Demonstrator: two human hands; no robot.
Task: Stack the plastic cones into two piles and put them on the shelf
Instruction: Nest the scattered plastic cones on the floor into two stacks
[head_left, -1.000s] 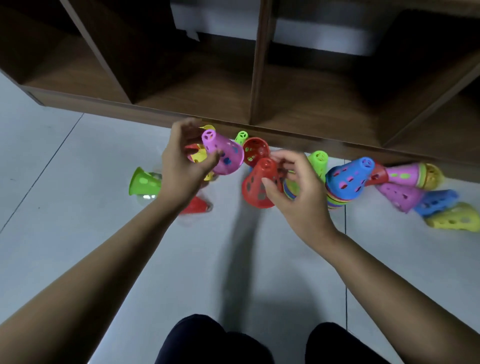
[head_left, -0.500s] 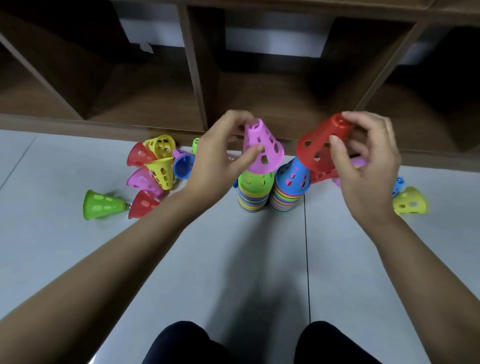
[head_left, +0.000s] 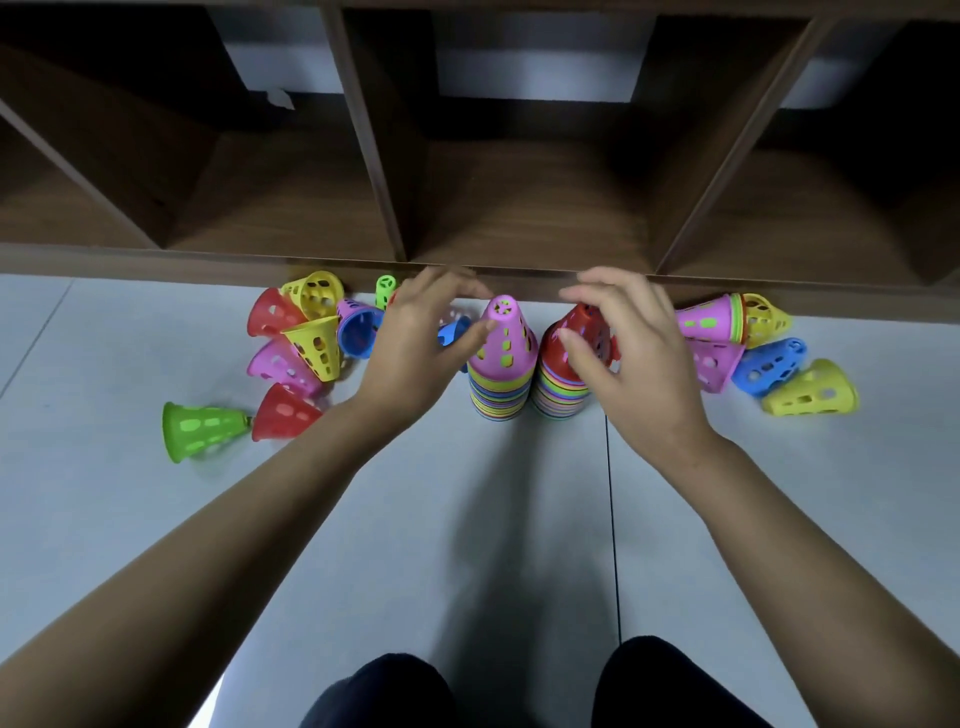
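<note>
Open floor (head_left: 156, 519) nearside, loose cones (head_left: 311, 343) flanking both piles (head_left: 501, 395), shelf bay (head_left: 530, 208) behind unobstructed

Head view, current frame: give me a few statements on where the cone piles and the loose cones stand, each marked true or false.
1. Two piles stand upright side by side, the left pile and the right pile. True.
2. A pink cone tops the left pile. True.
3. A blue cone tops the right pile. False: a red cone tops it.
4. One pile already stands in the shelf. False: both stand on the floor in front of it.
5. A green cone lies on its side at far left. True.
6. Every cone is stacked. False: others lie loose on both sides, among them a yellow cone at far right.
</note>
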